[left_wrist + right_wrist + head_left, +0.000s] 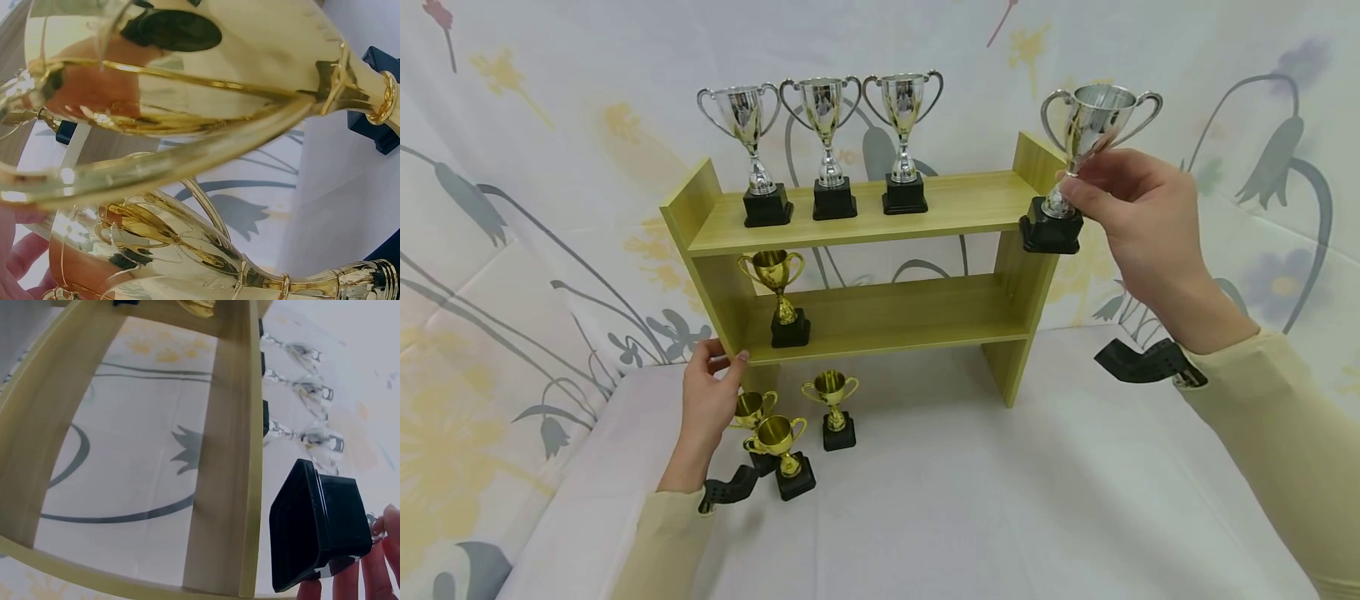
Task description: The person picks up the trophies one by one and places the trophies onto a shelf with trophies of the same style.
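Observation:
My right hand pinches a silver trophy cup by its stem, upright in front of the top shelf's right end. Its black base shows from below in the right wrist view. On the top board of a wooden shelf stand three silver trophies in a row. A gold trophy occupies the left end of the middle board. My left hand holds the shelf's left side panel low down, thumb in front. Just beside that hand are gold trophies, large in the left wrist view.
Three gold trophies stand on the white cloth-covered table at front left, one of them a little apart. A floral cloth hangs behind the shelf. Black straps sit at both wrists.

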{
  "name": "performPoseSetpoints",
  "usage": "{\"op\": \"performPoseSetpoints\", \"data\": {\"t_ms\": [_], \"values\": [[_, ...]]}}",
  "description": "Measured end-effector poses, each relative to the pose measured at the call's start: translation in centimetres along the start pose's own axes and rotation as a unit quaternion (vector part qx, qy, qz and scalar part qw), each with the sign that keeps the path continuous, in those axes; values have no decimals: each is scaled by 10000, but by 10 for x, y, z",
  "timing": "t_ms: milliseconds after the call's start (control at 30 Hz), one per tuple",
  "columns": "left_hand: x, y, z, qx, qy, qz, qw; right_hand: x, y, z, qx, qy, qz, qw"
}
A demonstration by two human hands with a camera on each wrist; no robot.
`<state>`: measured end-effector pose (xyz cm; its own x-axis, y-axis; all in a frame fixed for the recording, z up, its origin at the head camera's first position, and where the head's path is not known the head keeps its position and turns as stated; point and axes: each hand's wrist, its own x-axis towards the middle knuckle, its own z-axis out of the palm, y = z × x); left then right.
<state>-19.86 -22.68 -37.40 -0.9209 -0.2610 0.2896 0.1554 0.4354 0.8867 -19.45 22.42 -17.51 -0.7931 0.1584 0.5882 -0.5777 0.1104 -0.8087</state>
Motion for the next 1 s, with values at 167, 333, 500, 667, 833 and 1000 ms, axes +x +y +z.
{"op": "performPoseSetpoints", "data": {"t_ms": [167,333,500,667,833,1000], "values": [[0,2,0,-3,-36,15,10000,7,-2,4,9,-78,-96,9999],[-1,3,0,-22,-61,15,10000,14,-5,9,4,-180,-88,9998],[-1,3,-1,-35,-53,5,10000,21,-6,16,107,-252,10,9996],[-1,2,0,-17,-39,10,10000,25,-5,20,215,-283,-8,9994],[-1,2,0,-6,-12,23,10000,28,-4,23,228,-255,12,9994],[-1,1,-1,-3,-13,16,10000,29,-5,26,240,-179,71,9995]]}}
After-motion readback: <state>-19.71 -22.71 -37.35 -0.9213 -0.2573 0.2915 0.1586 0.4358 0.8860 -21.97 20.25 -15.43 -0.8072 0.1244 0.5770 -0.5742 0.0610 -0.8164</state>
